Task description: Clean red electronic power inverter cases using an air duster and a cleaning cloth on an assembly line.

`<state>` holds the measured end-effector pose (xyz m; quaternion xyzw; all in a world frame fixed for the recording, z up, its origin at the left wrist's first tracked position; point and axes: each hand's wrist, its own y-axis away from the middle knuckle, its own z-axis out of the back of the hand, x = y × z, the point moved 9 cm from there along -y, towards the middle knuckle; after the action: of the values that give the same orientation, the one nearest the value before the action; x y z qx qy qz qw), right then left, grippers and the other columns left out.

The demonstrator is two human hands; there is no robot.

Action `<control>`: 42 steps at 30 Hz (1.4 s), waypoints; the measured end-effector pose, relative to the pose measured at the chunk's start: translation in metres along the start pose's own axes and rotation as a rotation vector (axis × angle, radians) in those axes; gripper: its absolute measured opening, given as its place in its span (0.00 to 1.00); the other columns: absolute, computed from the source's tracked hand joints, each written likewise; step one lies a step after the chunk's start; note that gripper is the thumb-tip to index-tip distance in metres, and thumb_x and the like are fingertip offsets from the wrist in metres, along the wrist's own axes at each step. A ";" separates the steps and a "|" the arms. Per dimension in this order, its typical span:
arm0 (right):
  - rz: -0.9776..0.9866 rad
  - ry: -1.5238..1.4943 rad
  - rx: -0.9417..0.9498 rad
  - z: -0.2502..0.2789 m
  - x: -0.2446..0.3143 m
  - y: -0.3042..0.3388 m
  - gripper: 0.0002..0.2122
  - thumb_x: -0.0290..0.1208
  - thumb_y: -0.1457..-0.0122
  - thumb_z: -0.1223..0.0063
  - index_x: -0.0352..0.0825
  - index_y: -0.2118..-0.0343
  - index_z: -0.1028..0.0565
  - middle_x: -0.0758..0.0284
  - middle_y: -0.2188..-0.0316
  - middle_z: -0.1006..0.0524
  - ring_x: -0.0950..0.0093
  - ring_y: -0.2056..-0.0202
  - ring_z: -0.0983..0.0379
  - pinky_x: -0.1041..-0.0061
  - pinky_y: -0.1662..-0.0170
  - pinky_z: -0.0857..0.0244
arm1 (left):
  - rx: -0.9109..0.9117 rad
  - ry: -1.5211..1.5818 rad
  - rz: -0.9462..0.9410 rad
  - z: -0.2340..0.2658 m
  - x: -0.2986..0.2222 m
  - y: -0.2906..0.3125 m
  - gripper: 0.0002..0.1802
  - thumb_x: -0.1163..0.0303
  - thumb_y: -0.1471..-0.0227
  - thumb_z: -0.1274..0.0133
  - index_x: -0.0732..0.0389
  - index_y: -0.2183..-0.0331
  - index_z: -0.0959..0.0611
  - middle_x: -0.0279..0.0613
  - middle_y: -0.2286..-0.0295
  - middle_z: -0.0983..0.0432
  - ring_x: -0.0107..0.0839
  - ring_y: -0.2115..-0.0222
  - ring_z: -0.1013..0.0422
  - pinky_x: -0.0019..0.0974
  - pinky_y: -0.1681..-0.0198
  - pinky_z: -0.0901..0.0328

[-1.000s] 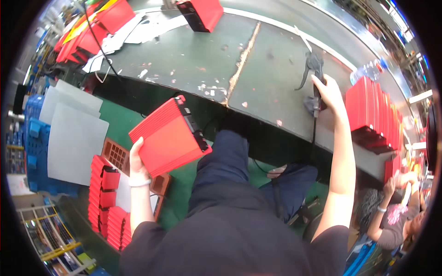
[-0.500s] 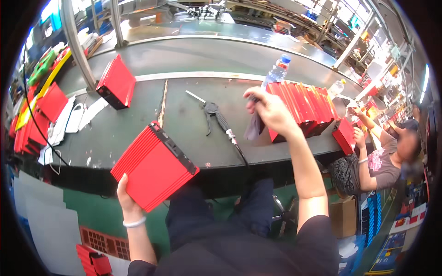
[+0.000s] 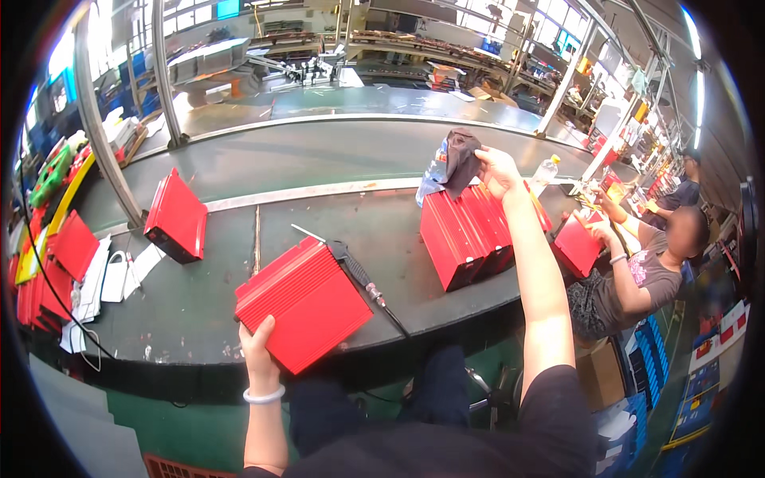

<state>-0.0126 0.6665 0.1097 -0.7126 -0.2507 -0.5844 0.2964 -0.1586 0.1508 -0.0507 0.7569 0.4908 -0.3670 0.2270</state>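
My left hand (image 3: 258, 350) grips a red finned metal box (image 3: 312, 312) by its near left corner, tilted over the bench's front edge. In my right hand (image 3: 500, 170) hangs a dark grey cloth (image 3: 462, 162), pinched at its edge. The cloth is above a row of several similar red boxes (image 3: 458, 235) and partly hides a blue-labelled plastic bottle (image 3: 430, 182). An air blow gun (image 3: 357, 276) with a thin nozzle lies on the bench just beyond the held box, which covers part of it.
Another red box (image 3: 178, 217) stands on the dark bench (image 3: 382, 223) at left. White sheets (image 3: 119, 275) and more red boxes (image 3: 73, 247) are at far left. A co-worker (image 3: 637, 263) handles a red box (image 3: 577, 243) on the right. Metal posts (image 3: 107, 119) rise behind the bench.
My right hand has lifted the cloth up and away toward the bottle, spreading it out. The held box has turned, so its black end no longer shows. The view has tilted upward.
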 end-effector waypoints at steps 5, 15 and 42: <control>-0.102 -0.402 -0.234 0.042 -0.022 -0.035 0.13 0.32 0.36 0.61 0.30 0.58 0.27 0.60 0.63 0.22 0.66 0.62 0.24 0.65 0.52 0.32 | -0.018 -0.053 -0.024 -0.005 -0.002 0.004 0.25 0.76 0.55 0.42 0.68 0.53 0.27 0.44 0.59 0.26 0.34 0.58 0.29 0.36 0.51 0.36; 0.707 0.999 -0.550 -0.014 0.046 -0.047 0.14 0.30 0.52 0.41 0.36 0.63 0.31 0.57 0.70 0.22 0.57 0.64 0.24 0.62 0.62 0.31 | 0.029 -0.146 -0.024 -0.015 -0.007 0.009 0.26 0.76 0.58 0.39 0.68 0.54 0.26 0.44 0.61 0.24 0.33 0.60 0.28 0.35 0.52 0.36; 0.316 1.550 -0.240 -0.022 0.050 -0.082 0.15 0.46 0.51 0.43 0.40 0.69 0.20 0.60 0.67 0.21 0.63 0.64 0.23 0.66 0.63 0.31 | -0.011 -0.122 -0.015 -0.004 -0.001 0.008 0.27 0.76 0.58 0.39 0.68 0.53 0.28 0.45 0.59 0.26 0.34 0.58 0.28 0.36 0.52 0.36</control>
<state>-0.0762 0.7087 0.1725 -0.1578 0.1951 -0.8874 0.3869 -0.1506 0.1497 -0.0473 0.7282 0.4836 -0.4116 0.2577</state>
